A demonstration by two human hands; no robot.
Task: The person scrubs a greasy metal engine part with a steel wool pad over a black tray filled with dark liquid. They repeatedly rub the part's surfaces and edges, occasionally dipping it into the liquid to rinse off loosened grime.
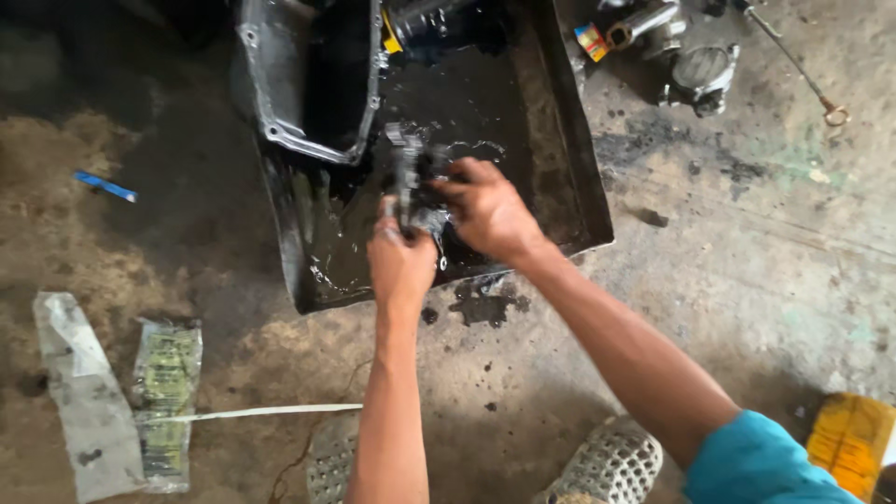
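Over the middle of the frame, both hands work a small dark metal part (411,177) held above a black tray (569,140) of oily liquid on the floor. Left hand (401,261) is closed round the part's lower end; right hand (487,210) has its fingers curled against the side, seemingly rubbing it. Judging by this, the wash goes best with the part kept low over the tray so drips fall back in, gripped firmly since it looks slick, and turned so every face gets rubbed.

A grey metal pan (289,103) leans in the tray's upper left. At lower left lie a pale crumpled wrapper (79,392) and a flat greenish packet (168,401), print too small to tell. A blue strip (105,186) lies at left, a small multicoloured label (590,41) at the top, a yellow package (849,439) at lower right.
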